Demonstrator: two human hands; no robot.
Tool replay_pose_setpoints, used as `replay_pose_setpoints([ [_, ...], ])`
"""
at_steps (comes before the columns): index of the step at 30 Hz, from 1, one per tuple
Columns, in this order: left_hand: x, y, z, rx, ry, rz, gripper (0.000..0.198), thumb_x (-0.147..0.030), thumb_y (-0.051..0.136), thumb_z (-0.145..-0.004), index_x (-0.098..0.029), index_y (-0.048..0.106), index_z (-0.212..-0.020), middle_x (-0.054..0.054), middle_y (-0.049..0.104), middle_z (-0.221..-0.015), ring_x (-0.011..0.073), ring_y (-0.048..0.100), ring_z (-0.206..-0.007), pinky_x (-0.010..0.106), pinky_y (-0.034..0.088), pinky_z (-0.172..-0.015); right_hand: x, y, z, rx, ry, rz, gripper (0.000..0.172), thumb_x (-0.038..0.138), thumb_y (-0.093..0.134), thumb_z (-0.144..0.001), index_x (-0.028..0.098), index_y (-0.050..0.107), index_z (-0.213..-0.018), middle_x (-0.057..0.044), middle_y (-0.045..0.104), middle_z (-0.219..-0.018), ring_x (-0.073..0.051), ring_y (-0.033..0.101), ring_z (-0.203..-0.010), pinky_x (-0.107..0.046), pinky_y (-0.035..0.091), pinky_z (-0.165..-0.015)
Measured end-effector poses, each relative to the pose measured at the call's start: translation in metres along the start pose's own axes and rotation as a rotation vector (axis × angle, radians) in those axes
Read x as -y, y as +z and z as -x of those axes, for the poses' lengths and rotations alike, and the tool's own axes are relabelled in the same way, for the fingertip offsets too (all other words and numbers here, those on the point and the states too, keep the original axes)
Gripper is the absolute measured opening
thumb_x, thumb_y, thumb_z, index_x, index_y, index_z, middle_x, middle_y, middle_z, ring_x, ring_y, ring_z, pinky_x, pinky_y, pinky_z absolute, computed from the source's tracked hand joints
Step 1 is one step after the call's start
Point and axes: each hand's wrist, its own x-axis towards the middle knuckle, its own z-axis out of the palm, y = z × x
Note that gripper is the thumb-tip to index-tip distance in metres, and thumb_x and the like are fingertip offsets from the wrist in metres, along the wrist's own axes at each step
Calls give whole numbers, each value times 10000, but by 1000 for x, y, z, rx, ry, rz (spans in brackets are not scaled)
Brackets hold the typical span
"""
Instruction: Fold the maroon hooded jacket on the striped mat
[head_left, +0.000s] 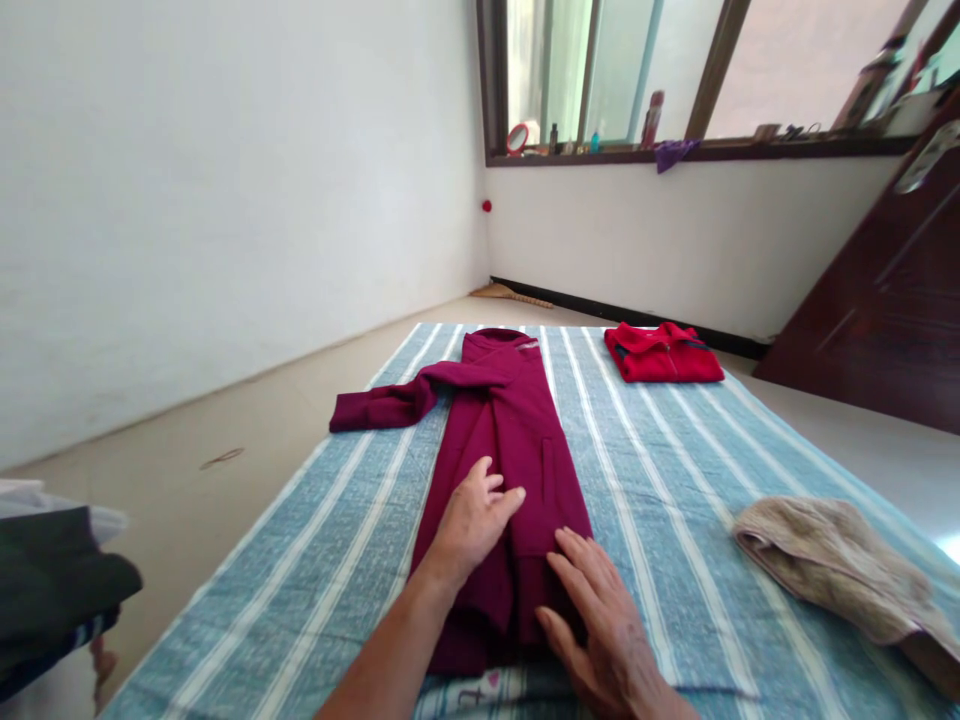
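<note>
A maroon jacket [525, 430] lies lengthwise in a narrow fold on a striped blue-and-white cloth [615, 440]. Its collar points away from me, and one sleeve [390, 400] crosses over the top and sticks out to the left. My left hand [474, 515] rests on or just over the middle of the jacket, thumb apart from loosely bent fingers. At the jacket's lower right edge, near the hem, my right hand [600, 615] has its fingers stretched out and its thumb spread. Neither hand grips anything visible.
A folded red garment [664, 355] sits at the far right of the cloth, and a beige cloth item [840, 560] lies nearer on the right. Dark clothes [60, 590] are stacked at the lower left. Small bottles and a mirror [517, 139] stand on the windowsill.
</note>
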Motion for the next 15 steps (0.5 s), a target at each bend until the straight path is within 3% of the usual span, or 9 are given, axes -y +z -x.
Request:
replay_pose_setpoints([
  [3,-13,4,-28,-67,-163,273,519,-224,693,-695,-121,519,-1172,185,622,-1190,246,619,-1045,324,498,-828,0,2,1,-12,36,-13,435,265,568,-830,176,525,-1254,-129,542,-1312,-283,497,-1226,-476,478,-968],
  [7,-18,10,-62,-104,-239,350,136,-175,634,-756,-140,579,-876,95,688,-938,188,655,-883,269,509,-703,0,4,1,-33,38,-29,482,273,575,-819,176,499,-1286,-131,533,-1320,-297,493,-1228,-478,477,-963],
  [11,-16,16,-86,-87,-309,372,113,-223,638,-817,-128,586,-849,15,640,-796,122,615,-685,258,506,-621,0,4,0,-48,3,-10,518,289,590,-805,170,478,-1297,-142,532,-1319,-309,497,-1220,-488,470,-961],
  [15,-17,23,-101,-23,-346,432,202,-304,573,-888,-128,596,-985,31,626,-917,128,607,-737,292,530,-648,0,5,0,-47,-13,2,526,297,589,-798,166,464,-1292,-145,527,-1320,-303,493,-1224,-480,475,-955],
])
